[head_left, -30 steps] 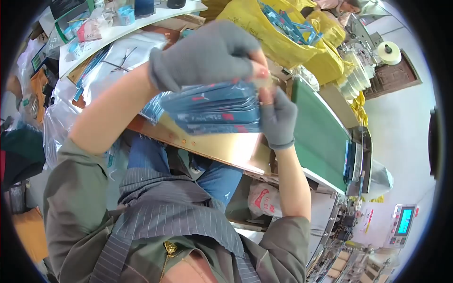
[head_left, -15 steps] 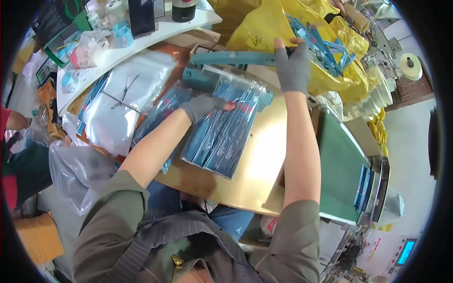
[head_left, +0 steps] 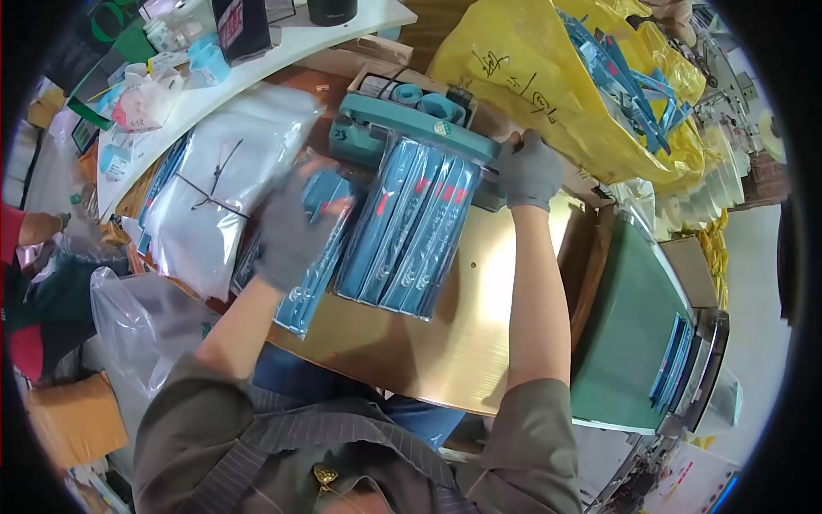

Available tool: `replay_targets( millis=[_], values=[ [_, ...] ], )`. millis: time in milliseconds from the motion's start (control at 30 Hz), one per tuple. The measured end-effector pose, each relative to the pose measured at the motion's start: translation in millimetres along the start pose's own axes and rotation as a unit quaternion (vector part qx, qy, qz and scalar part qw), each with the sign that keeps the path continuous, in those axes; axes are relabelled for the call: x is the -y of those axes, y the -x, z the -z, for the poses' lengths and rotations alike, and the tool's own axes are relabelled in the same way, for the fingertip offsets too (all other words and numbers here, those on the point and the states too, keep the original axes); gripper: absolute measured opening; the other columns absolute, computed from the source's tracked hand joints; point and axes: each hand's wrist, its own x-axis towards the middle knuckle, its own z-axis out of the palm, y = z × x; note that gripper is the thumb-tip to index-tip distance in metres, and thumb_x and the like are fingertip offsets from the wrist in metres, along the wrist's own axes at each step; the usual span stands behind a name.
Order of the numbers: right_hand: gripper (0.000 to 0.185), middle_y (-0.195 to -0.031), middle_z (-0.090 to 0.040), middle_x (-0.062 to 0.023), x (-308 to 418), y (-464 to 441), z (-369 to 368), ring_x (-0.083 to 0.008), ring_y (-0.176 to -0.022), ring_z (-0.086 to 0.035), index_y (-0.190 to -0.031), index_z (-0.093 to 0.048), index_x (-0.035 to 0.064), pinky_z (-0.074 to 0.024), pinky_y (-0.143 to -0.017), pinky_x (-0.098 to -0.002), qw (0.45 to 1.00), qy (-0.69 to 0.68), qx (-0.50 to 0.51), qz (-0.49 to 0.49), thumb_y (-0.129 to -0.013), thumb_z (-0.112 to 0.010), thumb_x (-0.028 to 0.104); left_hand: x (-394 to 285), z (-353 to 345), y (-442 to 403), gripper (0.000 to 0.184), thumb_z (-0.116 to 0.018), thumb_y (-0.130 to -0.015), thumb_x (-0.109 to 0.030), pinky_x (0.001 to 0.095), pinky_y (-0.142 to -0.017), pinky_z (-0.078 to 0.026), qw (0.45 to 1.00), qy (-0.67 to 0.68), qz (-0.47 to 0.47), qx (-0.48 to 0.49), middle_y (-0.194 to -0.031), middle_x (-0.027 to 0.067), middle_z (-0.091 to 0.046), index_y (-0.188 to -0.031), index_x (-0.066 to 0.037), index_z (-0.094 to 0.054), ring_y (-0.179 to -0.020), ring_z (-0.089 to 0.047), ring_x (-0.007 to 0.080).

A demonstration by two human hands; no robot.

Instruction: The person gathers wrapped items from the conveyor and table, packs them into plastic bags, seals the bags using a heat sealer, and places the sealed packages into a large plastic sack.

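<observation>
A teal heat sealer (head_left: 364,141) stands at the back of the table, its long lever (head_left: 419,120) lowered across the top of a clear bag of flat blue strips (head_left: 409,227) with red marks. My right hand (head_left: 531,171), in a grey fingerless glove, is closed round the lever's right end. To the left, my left hand (head_left: 295,223), gloved alike and blurred, is over a second clear packet of blue strips (head_left: 304,291). Its thumb and fingers look apart, with the packet's upper part showing between them. The palm hides some of that packet.
A tied stack of clear plastic bags (head_left: 205,188) lies left. Behind it, a white shelf (head_left: 300,43) carries bottles and small items. A yellow bag (head_left: 505,77) of loose blue strips sits back right. A green conveyor belt (head_left: 629,325) runs along the right. Another person's arm (head_left: 38,227) is far left.
The sealer lever has come down onto the bag's top under my right hand. My left hand has left the bag of strips and moved left over the other packet.
</observation>
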Motion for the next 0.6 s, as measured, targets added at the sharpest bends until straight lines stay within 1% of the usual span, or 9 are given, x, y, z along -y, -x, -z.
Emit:
replay_targets(
  millis=[67, 133, 267, 367, 400, 467, 533, 567, 600],
  values=[
    [0.025, -0.069, -0.062, -0.0174, -0.2, -0.9, -0.9, -0.0373, -0.066, -0.061, -0.072, -0.06, 0.0053, -0.0483, -0.061, -0.0459, 1.0, 0.002, -0.011, -0.004, -0.082, -0.053, 0.027, 37.5, 18.7, 25.5, 0.065, -0.073, -0.073, -0.038, 0.0399, -0.087, -0.043, 0.998, -0.009, 0.056, -0.007, -0.108, 0.0176, -0.057, -0.122, -0.002, -0.048, -0.1, -0.056, 0.0322],
    [0.024, -0.072, -0.063, -0.0178, 0.9, 0.1, -1.5, -0.0371, -0.068, -0.061, -0.075, -0.061, 0.0053, -0.0489, -0.062, -0.0454, 1.0, 0.013, -0.007, -0.02, -0.081, -0.053, 0.027, 57.1, 30.5, 48.2, 0.071, -0.073, -0.071, -0.041, 0.0398, -0.088, -0.043, 0.983, -0.111, 0.13, 0.07, -0.111, 0.0196, -0.056, -0.122, 0.0, -0.047, -0.102, -0.055, 0.0325],
    [0.028, -0.081, -0.064, -0.0205, 4.2, 1.6, 9.6, -0.0377, -0.076, -0.062, -0.08, -0.061, 0.0041, -0.0494, -0.066, -0.0448, 0.998, -0.001, 0.026, -0.05, -0.082, -0.053, 0.03, 51.6, 36.0, 46.1, 0.075, -0.073, -0.07, -0.043, 0.0396, -0.092, -0.041, 0.981, -0.087, 0.147, 0.093, -0.115, 0.0223, -0.054, -0.123, 0.002, -0.046, -0.109, -0.052, 0.0347],
    [0.037, -0.085, -0.065, -0.018, -1.8, 20.8, 14.3, -0.0313, -0.08, -0.064, -0.089, -0.063, 0.0021, -0.0495, -0.068, -0.0399, 0.998, -0.038, 0.023, -0.05, -0.082, -0.057, 0.038, 56.0, 36.7, 43.4, 0.081, -0.074, -0.068, -0.048, 0.038, -0.093, -0.04, 0.976, -0.095, 0.163, 0.108, -0.118, 0.022, -0.055, -0.124, 0.003, -0.045, -0.11, -0.053, 0.0328],
    [0.044, -0.089, -0.065, -0.0157, -6.7, 41.4, 11.2, -0.0288, -0.085, -0.063, -0.095, -0.061, 0.0024, -0.0483, -0.073, -0.0393, 0.984, -0.158, 0.015, -0.085, -0.079, -0.061, 0.043, 60.7, 38.1, 44.2, 0.084, -0.074, -0.067, -0.05, 0.037, -0.093, -0.041, 0.973, -0.113, 0.167, 0.113, -0.118, 0.0211, -0.055, -0.125, 0.004, -0.045, -0.109, -0.054, 0.0309],
    [0.068, -0.101, -0.061, -0.0114, -10.5, 90.5, 10.4, -0.0217, -0.095, -0.057, -0.117, -0.053, -0.0003, -0.044, -0.083, -0.0369, 0.843, -0.498, 0.167, -0.121, -0.071, -0.074, 0.045, 55.6, 44.4, 37.8, 0.088, -0.075, -0.065, -0.051, 0.0364, -0.093, -0.04, 0.971, -0.065, 0.19, 0.13, -0.119, 0.0213, -0.055, -0.125, 0.005, -0.045, -0.11, -0.054, 0.0302],
    [0.07, -0.11, -0.057, -0.0112, 29.1, 173.5, 1.1, -0.021, -0.099, -0.055, -0.126, -0.046, -0.0011, -0.0427, -0.088, -0.0354, 0.72, -0.605, 0.232, -0.25, -0.072, -0.076, 0.032, 57.3, 45.9, 40.8, 0.077, -0.077, -0.063, -0.044, 0.0378, -0.091, -0.042, 0.968, -0.049, 0.189, 0.155, -0.111, 0.0184, -0.061, -0.121, -0.001, -0.051, -0.103, -0.058, 0.0303],
    [0.069, -0.112, -0.057, -0.0117, 41.3, 207.2, -7.1, -0.0213, -0.099, -0.055, -0.126, -0.045, -0.0012, -0.0427, -0.089, -0.0345, 0.621, -0.666, 0.267, -0.316, -0.073, -0.075, 0.03, 69.7, 40.3, 45.3, 0.075, -0.078, -0.062, -0.041, 0.0362, -0.089, -0.043, 0.96, 0.1, 0.192, 0.175, -0.107, 0.0152, -0.063, -0.12, 0.0, -0.053, -0.099, -0.06, 0.0266],
    [0.065, -0.112, -0.057, -0.0097, 56.8, 223.0, 7.7, -0.0208, -0.098, -0.055, -0.125, -0.046, -0.0014, -0.0434, -0.088, -0.0345, 0.601, -0.69, 0.258, -0.309, -0.074, -0.073, 0.027, 51.4, 50.4, 46.9, 0.075, -0.08, -0.06, -0.038, 0.0348, -0.088, -0.043, 0.971, 0.104, 0.161, 0.146, -0.104, 0.0133, -0.064, -0.12, -0.001, -0.054, -0.097, -0.06, 0.0237]
  ],
)
